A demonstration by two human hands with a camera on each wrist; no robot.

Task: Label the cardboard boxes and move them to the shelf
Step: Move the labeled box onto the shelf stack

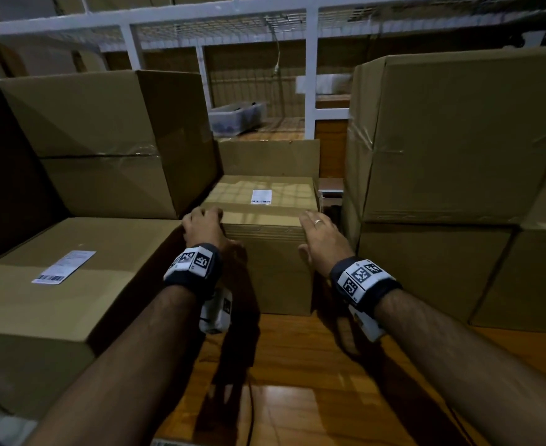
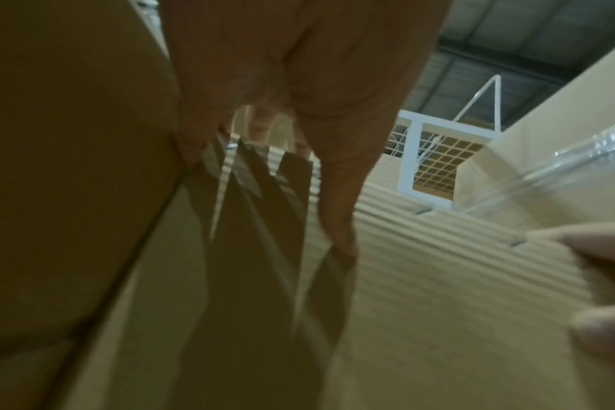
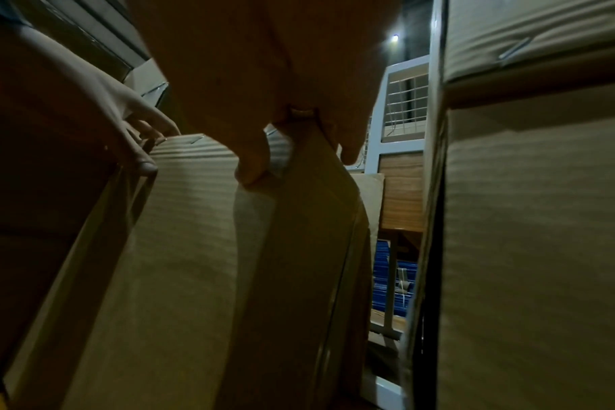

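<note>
Nearest to the camera, a glossy wooden floor (image 1: 297, 397) is seen, and two bare forearms with marker bands on the wrists are stretched over it. The left hand (image 1: 204, 227) is placed on the near left top corner of the small cardboard box (image 1: 265, 246); its fingers are curled over the top edge and the thumb is pressed on the front face, so the box is grasped. The right hand (image 1: 321, 241) is laid on the near right top corner, with fingers bent over the edge and the thumb on the front face; a ring is worn on one finger. The box is standing on the floor, between a low labelled box (image 1: 62, 284) on the left and a stack of large boxes (image 1: 442, 188) on the right. A white label (image 1: 261, 197) is stuck on its top. Behind it, a white metal shelf (image 1: 311, 75) with a wire grid is seen, and a clear plastic bin (image 1: 236, 119) is kept on it
</note>
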